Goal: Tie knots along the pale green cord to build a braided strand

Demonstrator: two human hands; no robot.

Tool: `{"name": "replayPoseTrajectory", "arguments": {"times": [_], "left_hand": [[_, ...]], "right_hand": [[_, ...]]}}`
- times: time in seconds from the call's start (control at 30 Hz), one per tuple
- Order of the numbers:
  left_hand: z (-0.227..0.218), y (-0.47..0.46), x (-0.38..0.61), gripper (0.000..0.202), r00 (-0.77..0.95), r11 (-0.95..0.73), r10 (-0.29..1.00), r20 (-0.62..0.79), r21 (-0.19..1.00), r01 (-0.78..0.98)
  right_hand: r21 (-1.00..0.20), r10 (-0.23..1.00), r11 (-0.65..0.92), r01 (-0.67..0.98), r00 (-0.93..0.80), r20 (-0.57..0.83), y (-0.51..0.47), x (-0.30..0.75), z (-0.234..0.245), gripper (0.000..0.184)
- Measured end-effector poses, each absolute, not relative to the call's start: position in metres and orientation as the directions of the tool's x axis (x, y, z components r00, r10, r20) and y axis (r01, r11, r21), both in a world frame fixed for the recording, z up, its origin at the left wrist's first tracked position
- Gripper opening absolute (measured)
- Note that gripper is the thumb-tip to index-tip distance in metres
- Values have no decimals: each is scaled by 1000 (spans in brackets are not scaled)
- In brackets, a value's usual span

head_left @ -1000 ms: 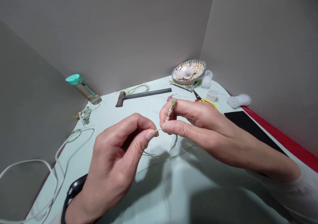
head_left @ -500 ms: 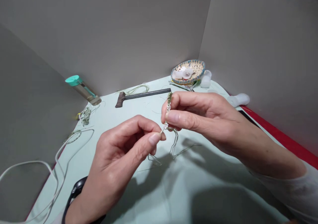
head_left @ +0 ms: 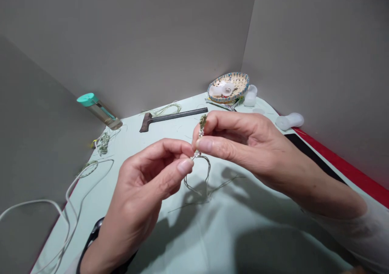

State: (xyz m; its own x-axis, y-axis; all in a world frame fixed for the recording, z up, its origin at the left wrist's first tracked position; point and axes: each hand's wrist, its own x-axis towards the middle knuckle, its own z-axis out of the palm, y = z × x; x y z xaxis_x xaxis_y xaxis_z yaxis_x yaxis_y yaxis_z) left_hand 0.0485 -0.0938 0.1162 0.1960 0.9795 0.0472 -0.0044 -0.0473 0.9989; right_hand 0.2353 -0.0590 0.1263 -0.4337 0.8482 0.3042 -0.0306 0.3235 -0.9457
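Note:
My right hand [head_left: 243,144] pinches a short beaded braid [head_left: 201,130] between thumb and fingers, holding it upright above the pale green table [head_left: 212,233]. Thin green threads [head_left: 197,181] hang from the braid's lower end in a loop down to the table. My left hand [head_left: 148,185] is closed in a pinch just left of the braid's lower end, gripping a thread there. A black band sits on my left wrist [head_left: 94,233].
A hammer [head_left: 170,118] lies at the back of the table, with a teal-capped bottle [head_left: 99,110] to its left. A woven basket [head_left: 229,88] holding white cups stands at the back right, beside more white cups [head_left: 288,121]. White cable [head_left: 60,209] and thread scraps [head_left: 103,142] lie left.
The right hand tilted the braid more upright and shifted slightly left. The left hand's pinch moved up to the braid's lower end, and the hanging threads formed a wider loop.

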Motion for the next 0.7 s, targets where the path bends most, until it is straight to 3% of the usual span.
{"name": "replayPoseTrajectory", "arguments": {"times": [0.17, 0.7], "left_hand": [[116, -91, 54, 7, 206, 21, 979, -9, 998, -57], [111, -93, 57, 5, 236, 5, 972, 14, 997, -81]], "right_hand": [[-948, 834, 308, -79, -457, 309, -59, 234, 123, 17], [-968, 857, 220, -120, -451, 251, -62, 234, 122, 17]]}}
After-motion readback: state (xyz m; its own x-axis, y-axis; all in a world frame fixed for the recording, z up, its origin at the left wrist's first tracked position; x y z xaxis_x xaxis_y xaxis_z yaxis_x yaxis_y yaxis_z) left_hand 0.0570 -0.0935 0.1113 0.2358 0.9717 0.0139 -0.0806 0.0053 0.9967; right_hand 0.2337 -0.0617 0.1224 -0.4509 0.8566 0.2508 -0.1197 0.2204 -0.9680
